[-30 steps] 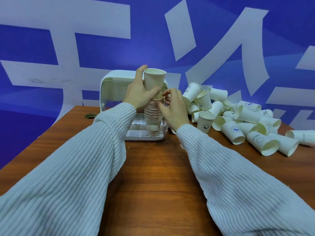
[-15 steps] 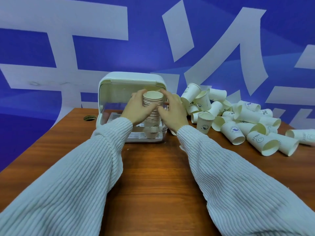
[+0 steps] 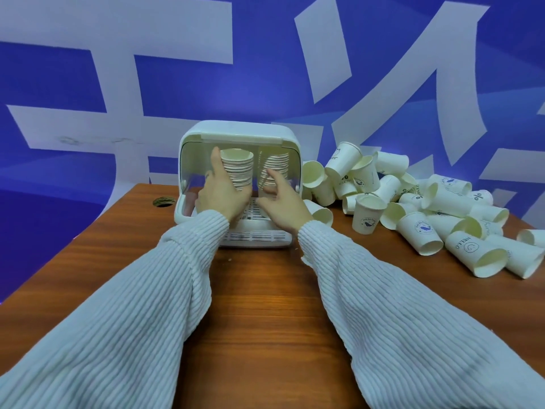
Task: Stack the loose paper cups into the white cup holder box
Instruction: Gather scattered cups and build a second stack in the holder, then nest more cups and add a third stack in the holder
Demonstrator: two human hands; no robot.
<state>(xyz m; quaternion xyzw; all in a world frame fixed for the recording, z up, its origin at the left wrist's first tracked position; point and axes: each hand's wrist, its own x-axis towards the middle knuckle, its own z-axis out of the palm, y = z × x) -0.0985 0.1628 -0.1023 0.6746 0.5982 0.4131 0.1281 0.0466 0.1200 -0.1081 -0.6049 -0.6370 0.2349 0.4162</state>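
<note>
Left hand [image 3: 224, 193] grips the cup stack [image 3: 237, 169] inside the box [image 3: 239, 131] — right hand [image 3: 283, 202] loose, empty

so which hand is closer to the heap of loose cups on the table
Right. The right hand is at the front of the white cup holder box, on the side facing the loose cups. The left hand holds the cup stack inside, farther away.

We see a brown wooden table [image 3: 265, 290] spreading beneath and ahead of our hands, with a round cable hole [image 3: 162, 201] just left of our left hand. Beyond both hands rises a blue backdrop [image 3: 265, 69] with large white strokes.
</note>
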